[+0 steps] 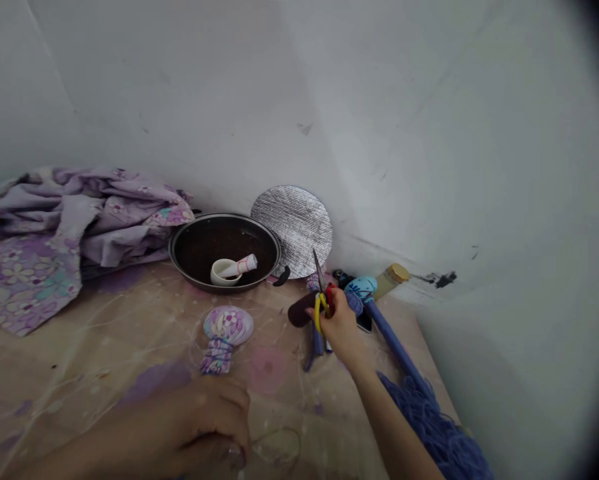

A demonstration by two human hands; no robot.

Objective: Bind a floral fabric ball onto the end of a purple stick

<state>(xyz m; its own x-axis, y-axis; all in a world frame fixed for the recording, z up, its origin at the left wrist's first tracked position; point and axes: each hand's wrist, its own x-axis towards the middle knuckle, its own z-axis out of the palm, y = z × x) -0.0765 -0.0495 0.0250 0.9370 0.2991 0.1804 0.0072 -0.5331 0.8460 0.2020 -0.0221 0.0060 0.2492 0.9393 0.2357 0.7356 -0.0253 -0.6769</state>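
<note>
My right hand [340, 330] is closed on a pair of scissors [322, 293] with red and yellow handles, blades pointing up and away. Just left of them a dark brown cylinder [302, 310] lies on the cloth. At the lower middle, my left hand [207, 423] is curled with its fingers together; whatever it may hold is hidden. Beyond it sits a round bundle [228, 325] of purple floral fabric, its neck wound with blue yarn. Right of my right hand is a blue stick [394, 340] with a light-blue fabric knob [362, 287] at its top.
A dark pan [177, 252] holds a white cup [219, 275] with a rolled paper [244, 265]. Behind it a silver foil disc [294, 227] leans on the wall. Crumpled floral fabric [114, 227] lies left, loose blue yarn [444, 433] lower right, a gold-lidded jar [392, 277] by the wall.
</note>
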